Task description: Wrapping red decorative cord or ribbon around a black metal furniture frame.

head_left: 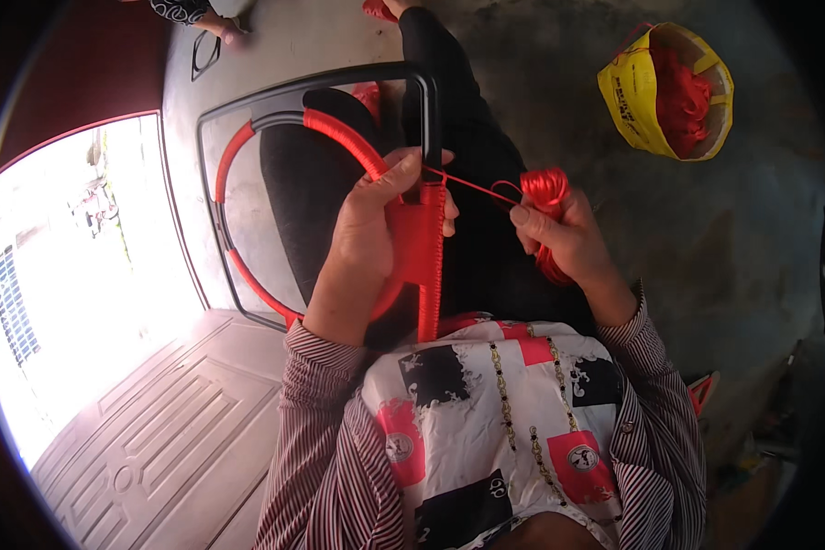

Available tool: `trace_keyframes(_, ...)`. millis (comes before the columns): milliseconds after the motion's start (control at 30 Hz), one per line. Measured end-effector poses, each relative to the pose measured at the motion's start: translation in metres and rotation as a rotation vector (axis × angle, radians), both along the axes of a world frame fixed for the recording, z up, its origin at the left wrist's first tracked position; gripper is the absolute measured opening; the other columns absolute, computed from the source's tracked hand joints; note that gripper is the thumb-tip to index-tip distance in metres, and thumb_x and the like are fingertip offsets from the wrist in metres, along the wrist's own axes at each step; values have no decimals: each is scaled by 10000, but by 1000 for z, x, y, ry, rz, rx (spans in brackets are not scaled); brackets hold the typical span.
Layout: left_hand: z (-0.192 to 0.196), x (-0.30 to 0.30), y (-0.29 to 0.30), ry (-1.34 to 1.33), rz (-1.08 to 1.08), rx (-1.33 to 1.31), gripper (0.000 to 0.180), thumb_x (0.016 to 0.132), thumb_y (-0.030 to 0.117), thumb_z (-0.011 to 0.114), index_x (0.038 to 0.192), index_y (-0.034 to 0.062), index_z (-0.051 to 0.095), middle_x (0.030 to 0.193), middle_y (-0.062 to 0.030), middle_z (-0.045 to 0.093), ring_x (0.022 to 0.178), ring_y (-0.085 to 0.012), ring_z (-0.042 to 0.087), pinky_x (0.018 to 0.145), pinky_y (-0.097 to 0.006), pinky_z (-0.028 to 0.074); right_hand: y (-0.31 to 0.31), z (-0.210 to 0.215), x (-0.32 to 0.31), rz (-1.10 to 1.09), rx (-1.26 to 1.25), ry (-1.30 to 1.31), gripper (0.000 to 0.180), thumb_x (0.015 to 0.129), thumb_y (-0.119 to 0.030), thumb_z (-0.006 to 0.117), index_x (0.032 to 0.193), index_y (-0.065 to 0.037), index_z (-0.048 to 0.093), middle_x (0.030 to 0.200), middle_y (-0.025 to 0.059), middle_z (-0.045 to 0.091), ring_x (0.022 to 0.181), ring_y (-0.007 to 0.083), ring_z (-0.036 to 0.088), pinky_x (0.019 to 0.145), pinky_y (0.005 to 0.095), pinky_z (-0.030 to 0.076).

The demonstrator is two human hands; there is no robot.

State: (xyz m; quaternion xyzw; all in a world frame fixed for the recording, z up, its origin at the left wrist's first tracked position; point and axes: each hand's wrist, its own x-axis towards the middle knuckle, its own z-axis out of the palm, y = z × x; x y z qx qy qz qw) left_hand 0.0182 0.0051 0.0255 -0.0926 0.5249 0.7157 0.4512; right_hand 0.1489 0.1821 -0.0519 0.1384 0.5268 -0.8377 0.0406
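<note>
A black metal frame (339,81) with a round inner ring rests on my lap, partly wrapped in red cord (339,133). My left hand (367,238) grips the frame's upright bar where the red wrapping is thick. My right hand (564,236) holds a bundle of red cord (544,188) to the right of the bar. A thin strand (472,186) runs taut from the bundle to the bar.
A yellow bag (637,101) with more red cord lies on the concrete floor at the upper right. A carved door panel (156,412) is at the lower left beside a bright doorway. Another person's foot (220,27) shows at the top.
</note>
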Motion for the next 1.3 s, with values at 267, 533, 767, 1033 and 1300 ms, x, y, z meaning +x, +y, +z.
trace_keyframes(267,3,-4,-18,-106,60,28,180,812,105,477,921,-16,554,743,-222,633,654,-307,635,629,-392,538,-10,-6,6,-6,-48,-54,235,871,-89,645,658,-94,546,562,-38,511,503,30,454,466,225,329)
trace_keyframes(533,-2,-6,-6,8,-26,37,246,924,169,539,1029,-51,571,723,-174,643,588,-241,651,563,-320,549,16,-1,-8,1,47,-133,141,879,-123,647,750,-79,608,589,-35,547,523,48,497,488,228,373)
trace_keyframes(767,-21,9,-3,27,-107,96,219,958,123,521,1103,-35,560,787,-143,655,667,-218,659,655,-301,546,12,-16,13,-81,157,-95,125,884,-164,642,809,-67,617,633,-14,569,564,71,530,531,239,402)
trace_keyframes(1033,-7,-1,-18,112,-62,161,239,977,157,506,1117,-30,560,799,-118,650,681,-194,650,666,-297,532,0,11,20,-121,421,-87,169,865,-201,654,782,-70,585,640,5,573,577,95,545,550,258,416)
trace_keyframes(1300,-9,-4,-21,91,45,249,257,939,164,575,1106,-30,592,802,-119,649,689,-204,652,672,-306,542,-1,32,32,-304,321,-10,151,871,-180,630,785,-91,543,620,14,535,552,109,518,549,259,411)
